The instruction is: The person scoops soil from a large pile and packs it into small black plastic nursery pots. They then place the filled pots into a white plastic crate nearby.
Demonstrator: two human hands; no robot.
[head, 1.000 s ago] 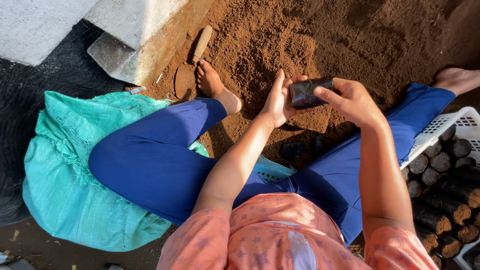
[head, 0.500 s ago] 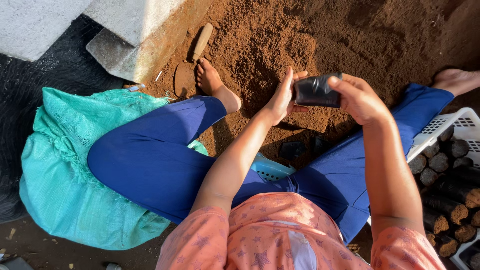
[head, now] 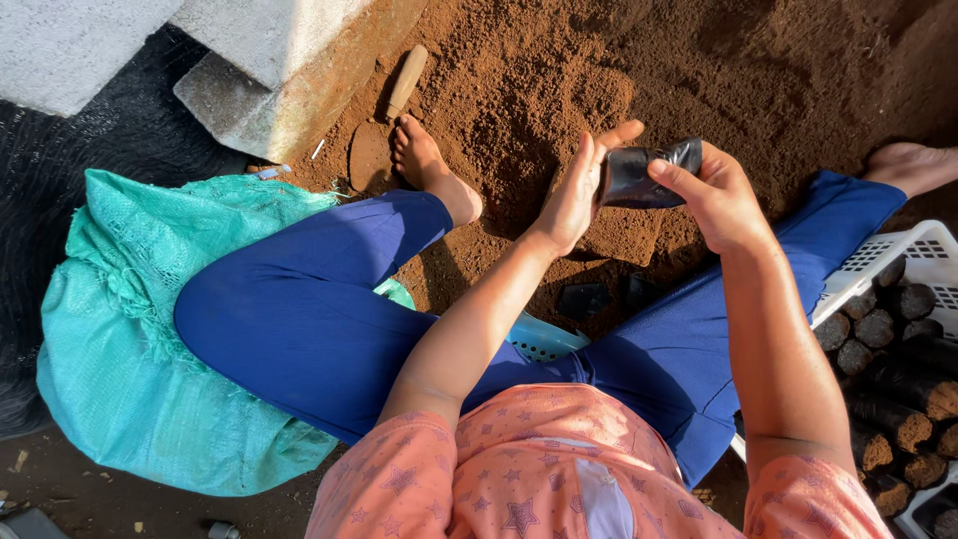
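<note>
I sit on the ground with legs in blue trousers spread around a heap of brown soil [head: 619,70]. My right hand [head: 714,195] grips a small black plastic bag [head: 639,175] filled with soil, held sideways above the heap. My left hand [head: 579,190] has its fingers spread, and its flat palm presses against the bag's left end. More black bags [head: 584,299] lie on the soil between my legs.
A white crate [head: 933,250] at the right holds several filled black bags [head: 888,329]. A teal woven sack [head: 150,329] lies at the left. A trowel with a wooden handle [head: 404,85] rests by my left foot [head: 429,170]. Grey concrete blocks [head: 249,60] stand at the upper left.
Both hands have lifted the black bag a little and shifted it right. My left palm now presses flat against the bag's end.
</note>
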